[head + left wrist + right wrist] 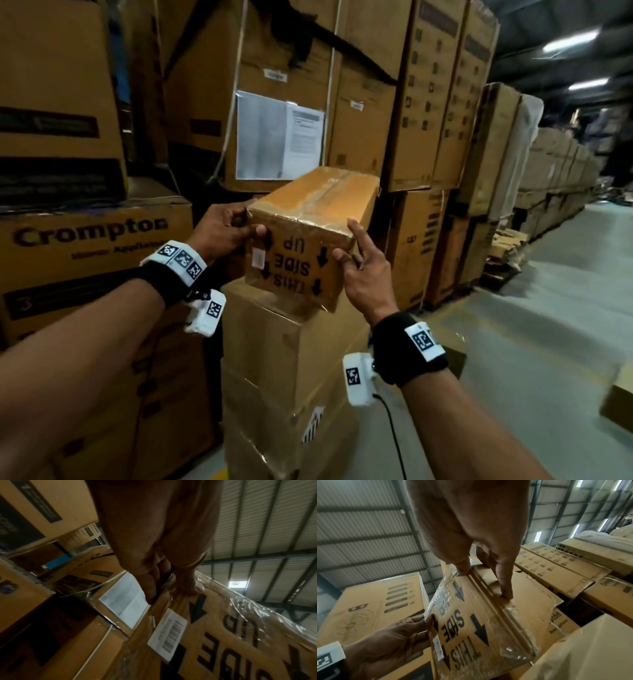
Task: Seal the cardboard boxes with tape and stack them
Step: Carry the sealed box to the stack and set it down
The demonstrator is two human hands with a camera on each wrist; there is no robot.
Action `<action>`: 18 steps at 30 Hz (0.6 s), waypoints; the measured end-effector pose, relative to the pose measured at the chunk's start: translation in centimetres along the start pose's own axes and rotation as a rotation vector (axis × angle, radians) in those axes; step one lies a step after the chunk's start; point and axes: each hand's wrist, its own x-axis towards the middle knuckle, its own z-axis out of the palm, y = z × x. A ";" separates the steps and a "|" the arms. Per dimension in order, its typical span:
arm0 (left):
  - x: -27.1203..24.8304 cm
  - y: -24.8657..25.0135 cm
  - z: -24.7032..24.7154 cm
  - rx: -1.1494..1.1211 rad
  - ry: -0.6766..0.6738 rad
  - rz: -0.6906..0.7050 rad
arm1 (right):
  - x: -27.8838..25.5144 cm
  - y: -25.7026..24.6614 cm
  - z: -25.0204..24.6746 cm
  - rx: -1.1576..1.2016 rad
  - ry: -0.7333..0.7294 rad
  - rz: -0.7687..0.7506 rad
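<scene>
Tall stacked cartons (428, 102) fill the background of the warehouse aisle; one of them carries a clear document pouch (279, 135) with printed sheets whose text is too blurred to read. At the left, a large carton marked "Crompton" (92, 240) sits under a darker printed carton. In the centre foreground stands a stack of plain cardboard boxes (284, 359), wrapped in clear film, with a striped label low on its front. The task item, a small cardboard box (308, 236), rests tilted on top of this stack. Its near face reads "THIS SIDE UP" with black arrows, all printed upside down as seen from the head camera. Clear tape (318, 198) runs along the top seam, and wrinkled clear film covers the edges. A white barcode label (167, 634) is fixed to the near face beside an arrow. The left hand (226, 229) grips the box's upper left corner, thumb on the near face and fingers curled over the side. The right hand (363, 270) is mostly extended: its thumb presses the near face, and a straight finger lies against the right side. Both wrists carry black bands with white marker tags.
</scene>
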 end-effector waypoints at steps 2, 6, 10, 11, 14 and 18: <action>1.6 -3.4 -1.4 0.014 -0.018 -0.048 | 1.0 1.3 2.3 0.015 -0.025 0.055; 3.4 -9.0 -2.4 0.021 -0.012 -0.157 | 2.2 4.2 4.7 -0.025 -0.071 0.095; 3.4 -11.5 -1.8 0.059 -0.001 -0.231 | 2.7 6.2 5.4 -0.109 -0.105 0.089; 3.2 -11.6 -1.7 0.131 0.029 -0.237 | 2.7 6.3 5.2 -0.128 -0.114 0.084; 2.0 -9.7 -0.3 0.417 0.171 -0.196 | 1.6 5.8 3.1 -0.159 -0.108 0.085; -1.4 -3.0 8.2 0.397 0.237 0.180 | -1.1 5.0 -5.1 -0.208 -0.003 0.076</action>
